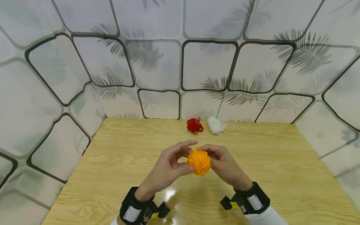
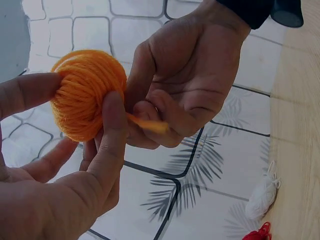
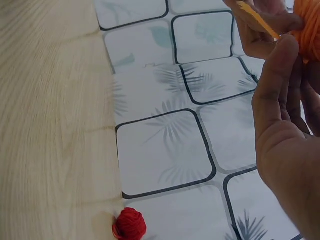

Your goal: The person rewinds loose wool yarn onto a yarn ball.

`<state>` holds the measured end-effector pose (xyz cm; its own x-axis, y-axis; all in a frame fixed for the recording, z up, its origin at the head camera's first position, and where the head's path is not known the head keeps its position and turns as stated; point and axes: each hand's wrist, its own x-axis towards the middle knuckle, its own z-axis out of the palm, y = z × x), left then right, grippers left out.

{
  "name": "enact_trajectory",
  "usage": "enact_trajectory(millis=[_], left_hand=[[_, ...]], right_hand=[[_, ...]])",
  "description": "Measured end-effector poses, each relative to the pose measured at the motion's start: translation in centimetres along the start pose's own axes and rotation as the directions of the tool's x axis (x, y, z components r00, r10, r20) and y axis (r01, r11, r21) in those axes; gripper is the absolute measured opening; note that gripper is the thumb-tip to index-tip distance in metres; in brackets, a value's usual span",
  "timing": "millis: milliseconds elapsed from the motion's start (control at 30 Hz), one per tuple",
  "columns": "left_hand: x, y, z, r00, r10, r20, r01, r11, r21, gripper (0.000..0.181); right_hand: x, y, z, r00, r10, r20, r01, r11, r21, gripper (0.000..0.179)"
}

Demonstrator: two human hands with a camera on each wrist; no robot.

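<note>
Your left hand [image 1: 167, 164] pinched the orange yarn ball [image 1: 199, 162] between thumb and fingers, the thumb on its near side and the forefinger reaching out past its top; your right hand [image 1: 226, 165] met the ball from the other side, its fingers curled and pinching at the yarn there; the left wrist view showed a loose strand [image 2: 147, 124] running out of the ball across your right fingers, though you could not tell from it exactly which fingertips pressed on that strand. The orange ball was up off the table [image 1: 118, 150], between your two hands and in front of you; its windings lay mostly lengthwise, wrapped close together.

Beyond your hands, near the back edge of the wood-grained table, lay a red yarn ball [image 1: 194, 125] with small loops sticking out; just beside it, to its right and apart from it, lay a white yarn ball [image 1: 215, 125], its loose loops trailing to the right; behind them rose a pale wall [image 1: 208, 65] with dark-outlined, rounded blocks and grey leaf prints. You wore a black strap on each wrist, the left strap [image 1: 133, 206] and the right strap [image 1: 256, 200], with a white sleeve [image 1: 267, 215] below the right one.
</note>
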<state>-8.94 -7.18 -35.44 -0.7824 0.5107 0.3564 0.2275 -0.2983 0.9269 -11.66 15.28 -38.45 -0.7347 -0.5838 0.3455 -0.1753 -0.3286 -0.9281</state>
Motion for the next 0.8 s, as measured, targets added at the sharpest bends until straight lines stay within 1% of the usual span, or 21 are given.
enact_trajectory(millis=[100,233,333,400,467,533,567,600,633,700,733,767,800], left_hand=[[0.0,0.2,0.1,1.000,0.023,0.001,-0.023,0.999,0.027,0.049],[0.0,0.3,0.2,0.997,0.069,-0.029,-0.067,0.996,0.058,0.046],[0.0,0.4,0.4,0.993,0.089,-0.079,-0.080,0.991,0.112,0.045],[0.0,0.4,0.5,0.988,0.101,-0.116,-0.081,0.983,0.165,0.045],[0.0,0.3,0.6,0.981,0.116,-0.154,-0.079,0.971,0.225,0.047],[0.0,0.2,0.7,0.974,0.133,-0.184,-0.079,0.958,0.276,0.048],[0.0,0.1,0.7,0.970,0.143,-0.198,-0.079,0.951,0.299,0.049],[0.0,0.1,0.7,0.966,0.150,-0.209,-0.077,0.945,0.319,0.049],[0.0,0.1,0.7,0.964,0.153,-0.219,-0.074,0.940,0.333,0.050],[0.0,0.0,0.7,0.960,0.159,-0.232,-0.068,0.932,0.357,0.050],[0.0,0.0,0.6,0.958,0.161,-0.236,-0.066,0.929,0.365,0.050],[0.0,0.0,0.6,0.957,0.160,-0.240,-0.062,0.927,0.370,0.051],[0.0,0.0,0.7,0.957,0.157,-0.245,-0.057,0.927,0.372,0.051]], right_hand=[[-0.2,0.1,0.1,0.999,0.021,0.041,-0.026,0.992,0.122,0.028],[-0.4,0.3,0.3,0.992,0.029,0.121,-0.060,0.964,0.260,0.032],[-0.6,0.5,0.6,0.987,0.045,0.151,-0.089,0.951,0.297,0.033],[-0.6,0.5,0.9,0.989,0.076,0.125,-0.108,0.956,0.272,0.029],[-0.8,0.3,1.2,0.991,0.114,0.063,-0.125,0.973,0.194,0.023],[-0.9,0.0,1.5,0.989,0.149,-0.017,-0.147,0.986,0.079,0.018],[-1.0,-0.3,1.7,0.986,0.158,-0.056,-0.158,0.987,0.002,0.017],[-1.1,-0.5,1.9,0.983,0.160,-0.089,-0.167,0.983,-0.082,0.018],[-1.3,-0.8,2.1,0.982,0.153,-0.112,-0.170,0.971,-0.169,0.019],[-1.4,-1.4,2.5,0.984,0.123,-0.133,-0.161,0.928,-0.335,0.021],[-1.5,-1.7,2.7,0.987,0.095,-0.130,-0.141,0.895,-0.422,0.022],[-1.6,-1.9,3.0,0.990,0.065,-0.124,-0.119,0.853,-0.508,0.021],[-1.6,-2.2,3.2,0.993,0.034,-0.115,-0.095,0.803,-0.589,0.021]])
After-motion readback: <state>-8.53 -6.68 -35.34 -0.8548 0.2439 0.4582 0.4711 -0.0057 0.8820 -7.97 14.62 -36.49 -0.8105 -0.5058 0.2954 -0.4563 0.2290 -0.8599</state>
